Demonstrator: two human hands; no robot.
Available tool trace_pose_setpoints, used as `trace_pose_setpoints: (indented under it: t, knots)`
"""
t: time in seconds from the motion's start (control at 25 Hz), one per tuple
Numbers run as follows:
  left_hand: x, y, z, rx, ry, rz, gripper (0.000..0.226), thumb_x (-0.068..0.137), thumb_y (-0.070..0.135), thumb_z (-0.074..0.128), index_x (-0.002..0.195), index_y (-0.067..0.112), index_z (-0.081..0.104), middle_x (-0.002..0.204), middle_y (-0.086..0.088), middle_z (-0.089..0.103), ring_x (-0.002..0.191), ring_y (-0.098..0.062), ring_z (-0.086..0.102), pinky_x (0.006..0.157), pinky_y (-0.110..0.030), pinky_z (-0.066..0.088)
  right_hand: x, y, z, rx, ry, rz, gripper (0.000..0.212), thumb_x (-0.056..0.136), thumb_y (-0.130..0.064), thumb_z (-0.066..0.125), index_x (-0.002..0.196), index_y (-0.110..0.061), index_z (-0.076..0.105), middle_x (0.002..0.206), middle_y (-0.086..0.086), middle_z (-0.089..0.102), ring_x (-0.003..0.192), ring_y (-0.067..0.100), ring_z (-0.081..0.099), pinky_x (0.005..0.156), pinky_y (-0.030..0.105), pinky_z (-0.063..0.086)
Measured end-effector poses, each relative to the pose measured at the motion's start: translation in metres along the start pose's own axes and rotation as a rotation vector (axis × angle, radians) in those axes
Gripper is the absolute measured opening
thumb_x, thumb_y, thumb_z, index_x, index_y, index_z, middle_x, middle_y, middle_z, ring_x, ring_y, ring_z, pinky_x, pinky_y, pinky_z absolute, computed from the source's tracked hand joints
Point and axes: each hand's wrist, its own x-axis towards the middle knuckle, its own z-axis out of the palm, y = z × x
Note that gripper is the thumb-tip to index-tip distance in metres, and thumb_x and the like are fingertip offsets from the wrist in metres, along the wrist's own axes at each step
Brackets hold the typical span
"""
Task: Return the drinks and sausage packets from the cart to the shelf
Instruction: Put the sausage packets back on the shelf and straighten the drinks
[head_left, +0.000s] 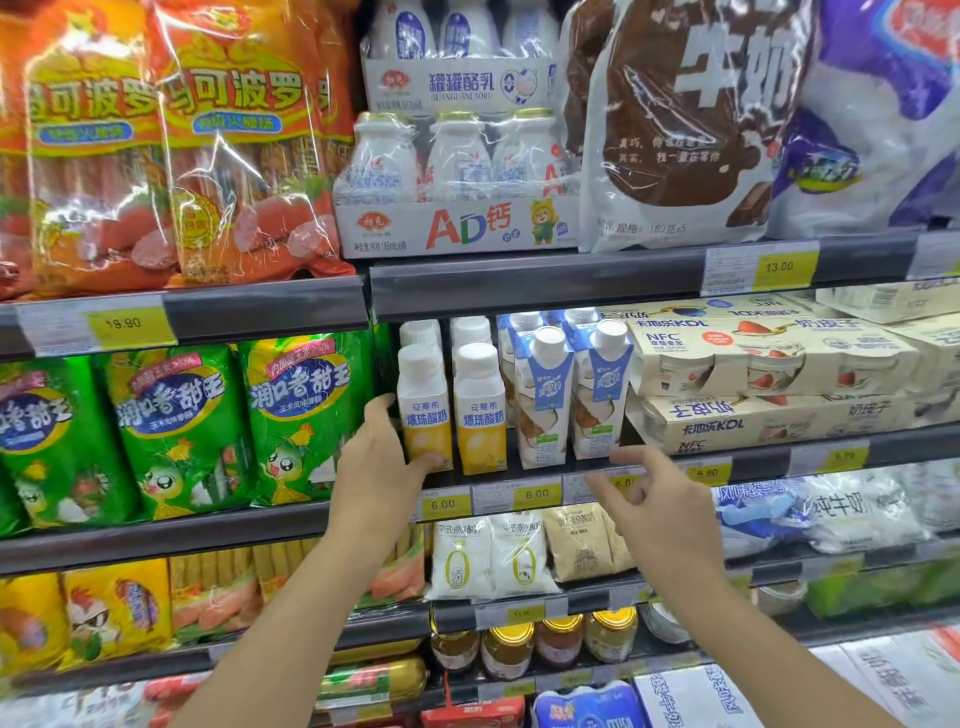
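On the middle shelf (675, 462) stand two white-and-yellow yogurt drink bottles; my left hand (382, 457) is curled round the left bottle (423, 410), thumb under its front and fingers behind its left side. The second bottle (480, 415) stands right beside it. Two blue-and-white coconut drink cartons (543, 410) stand to their right. My right hand (652, 493) hovers just below the right carton (600, 400) at the shelf edge, fingers loosely spread, holding nothing. Green sausage packets (306, 415) fill the shelf to the left. The cart is out of view.
Orange sausage packets (249, 145) and AD milk multipacks (457, 182) sit on the top shelf. Cream yogurt boxes (769, 364) are stacked right of the cartons. Below are white pouches (488, 556), jars (509, 649) and yellow sausage packets (114, 613). Price tags line the shelf edges.
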Motion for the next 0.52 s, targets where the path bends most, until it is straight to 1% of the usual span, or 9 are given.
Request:
trace_pose_setpoints:
  t: [0.08,0.16,0.2,0.24,0.28,0.36,0.44,0.52]
  knots:
    - [0.001,0.0,0.0,-0.007,-0.005,0.009,0.072,0.077,0.024,0.08,0.136,0.018,0.039,0.12,0.0,0.066,0.112,-0.025,0.058,0.09,-0.039,0.045,-0.005,-0.012,0.005,-0.031,-0.023,-0.082,0.032,0.082,-0.053,0.066,0.102,-0.028,0.069,0.048,-0.008,0.05,0.058,0.013,0.056,0.065,0.038,0.054]
    - [0.002,-0.002,0.0,-0.016,-0.039,0.006,0.075,0.075,0.026,0.082,0.136,0.018,0.039,0.121,-0.001,0.065,0.114,-0.025,0.057,0.092,-0.041,0.046,-0.006,-0.029,0.015,-0.072,-0.057,-0.172,0.033,0.085,-0.052,0.066,0.103,-0.027,0.073,0.051,-0.012,0.048,0.061,0.012,0.056,0.066,0.035,0.052]
    - [0.003,-0.003,0.0,-0.023,-0.062,-0.001,0.076,0.073,0.027,0.083,0.136,0.018,0.04,0.122,-0.001,0.065,0.115,-0.025,0.057,0.093,-0.04,0.047,-0.007,-0.037,0.021,-0.093,-0.08,-0.205,0.036,0.086,-0.053,0.065,0.108,-0.026,0.073,0.056,-0.012,0.054,0.068,0.013,0.06,0.069,0.034,0.052]
    - [0.005,-0.003,-0.001,-0.033,-0.082,-0.008,0.076,0.073,0.027,0.084,0.135,0.018,0.041,0.122,-0.001,0.065,0.115,-0.025,0.058,0.091,-0.039,0.047,-0.008,-0.045,0.027,-0.117,-0.1,-0.226,0.041,0.087,-0.055,0.062,0.114,-0.026,0.072,0.065,-0.01,0.063,0.079,0.016,0.065,0.075,0.034,0.052]
    - [0.006,-0.004,-0.001,-0.039,-0.096,-0.011,0.074,0.073,0.028,0.084,0.134,0.017,0.042,0.122,-0.002,0.065,0.115,-0.025,0.058,0.089,-0.036,0.046,-0.007,-0.052,0.033,-0.146,-0.116,-0.232,0.046,0.088,-0.058,0.06,0.119,-0.026,0.07,0.08,-0.006,0.072,0.091,0.018,0.066,0.08,0.034,0.052]
    - [0.009,-0.005,-0.001,-0.036,-0.114,-0.009,0.067,0.074,0.028,0.083,0.129,0.016,0.047,0.119,-0.001,0.066,0.113,-0.024,0.059,0.084,-0.031,0.043,-0.004,-0.061,0.044,-0.218,-0.157,-0.203,0.054,0.088,-0.062,0.054,0.126,-0.025,0.066,0.105,-0.002,0.075,0.107,0.02,0.064,0.086,0.035,0.052]
    - [0.01,-0.007,-0.001,-0.031,-0.131,0.009,0.059,0.074,0.03,0.082,0.122,0.015,0.051,0.116,-0.001,0.067,0.109,-0.023,0.061,0.081,-0.029,0.043,-0.003,-0.065,0.054,-0.265,-0.188,-0.158,0.059,0.088,-0.065,0.052,0.128,-0.023,0.064,0.114,-0.001,0.073,0.111,0.021,0.063,0.088,0.036,0.053]
    - [0.011,-0.009,-0.002,-0.033,-0.141,0.031,0.053,0.075,0.031,0.082,0.116,0.015,0.053,0.111,-0.001,0.069,0.105,-0.023,0.062,0.081,-0.031,0.046,-0.004,-0.07,0.063,-0.314,-0.183,-0.11,0.061,0.087,-0.067,0.051,0.123,-0.02,0.065,0.112,0.001,0.072,0.108,0.023,0.064,0.085,0.038,0.054]
